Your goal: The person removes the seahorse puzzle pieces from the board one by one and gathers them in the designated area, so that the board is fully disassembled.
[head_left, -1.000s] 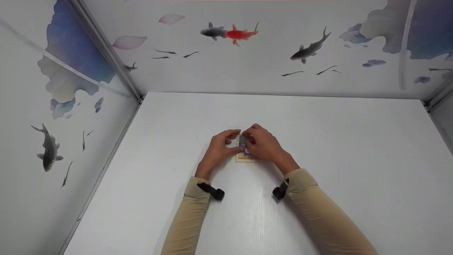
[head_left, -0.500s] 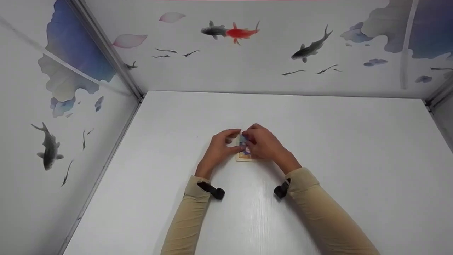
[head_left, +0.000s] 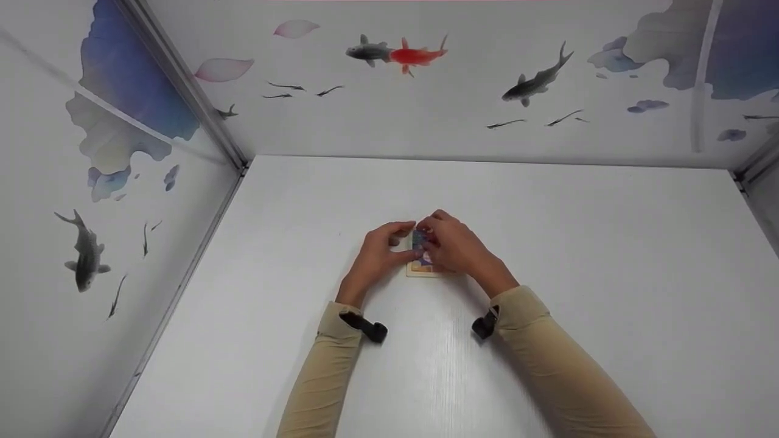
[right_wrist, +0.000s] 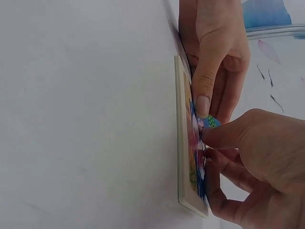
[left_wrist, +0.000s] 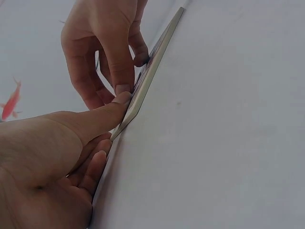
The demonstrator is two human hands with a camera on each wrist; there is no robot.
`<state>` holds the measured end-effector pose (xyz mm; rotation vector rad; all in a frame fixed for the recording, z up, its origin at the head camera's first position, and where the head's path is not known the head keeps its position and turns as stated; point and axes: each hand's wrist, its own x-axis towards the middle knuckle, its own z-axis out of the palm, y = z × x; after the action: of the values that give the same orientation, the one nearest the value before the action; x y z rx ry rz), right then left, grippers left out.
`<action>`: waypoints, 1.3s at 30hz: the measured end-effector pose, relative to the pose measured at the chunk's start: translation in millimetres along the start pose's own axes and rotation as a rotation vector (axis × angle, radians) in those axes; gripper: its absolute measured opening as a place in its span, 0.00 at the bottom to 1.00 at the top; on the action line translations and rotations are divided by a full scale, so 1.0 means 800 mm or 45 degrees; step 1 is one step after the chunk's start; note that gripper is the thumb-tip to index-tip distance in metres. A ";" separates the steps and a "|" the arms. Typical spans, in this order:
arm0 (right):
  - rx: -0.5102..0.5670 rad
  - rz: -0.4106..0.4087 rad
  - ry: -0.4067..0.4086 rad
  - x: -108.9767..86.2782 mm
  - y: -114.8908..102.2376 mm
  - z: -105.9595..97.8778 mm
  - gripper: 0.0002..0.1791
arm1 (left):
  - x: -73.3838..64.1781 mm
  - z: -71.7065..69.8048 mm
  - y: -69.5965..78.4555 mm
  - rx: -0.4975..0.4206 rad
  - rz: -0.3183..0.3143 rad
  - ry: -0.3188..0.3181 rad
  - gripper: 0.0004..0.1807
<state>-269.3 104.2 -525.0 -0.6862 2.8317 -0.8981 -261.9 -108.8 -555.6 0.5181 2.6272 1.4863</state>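
Small picture board [right_wrist: 183,152] lying on the white surface [head_left: 560,255], well in from the far edge and a bit closer to the left edge than the right. Colourful print inside a pale rim, a good part of it covered by fingers. Blue piece [right_wrist: 212,122] with green marks sticking up at a tilt over the board, right between the two thumbs, not flush.

Right hand [head_left: 457,246] closed in what looks like a pinch on that blue piece, thumb and fingertips bunched over the print. Can't tell how firmly, with most of the contact hidden. Left hand [head_left: 381,252] not really clamped on anything: loose C shape along the board's left edge, thumb laid fairly straight over the print, right up by the other thumb.

For handling the piece well, probably best to pinch by the sides only and leave the top face free for a press. Use the left thumb as a light brace near the board's left edge, to avoid any skating across the surface. Tilt gently, one side at a time, no forcing. Also worth spreading the thumbs a little: pretty crowded in there, easy to bump the piece crooked.
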 end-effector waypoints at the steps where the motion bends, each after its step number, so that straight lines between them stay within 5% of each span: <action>1: 0.002 0.002 -0.002 0.000 0.000 0.000 0.20 | 0.000 0.000 0.000 0.002 -0.002 0.000 0.34; 13: 0.055 -0.035 0.001 -0.003 0.006 -0.001 0.21 | -0.001 -0.002 0.001 0.008 0.023 0.008 0.33; 26: 0.310 0.015 0.178 -0.025 0.041 -0.007 0.19 | -0.004 0.001 0.000 0.000 -0.027 -0.003 0.33; 39: 0.206 0.119 0.157 -0.055 0.085 -0.044 0.20 | -0.002 0.000 0.001 -0.031 -0.067 -0.001 0.34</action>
<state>-264.0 192.0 -536.7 -0.4902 2.8261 -1.1755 -259.9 -109.2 -555.0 0.4440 2.5977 1.5000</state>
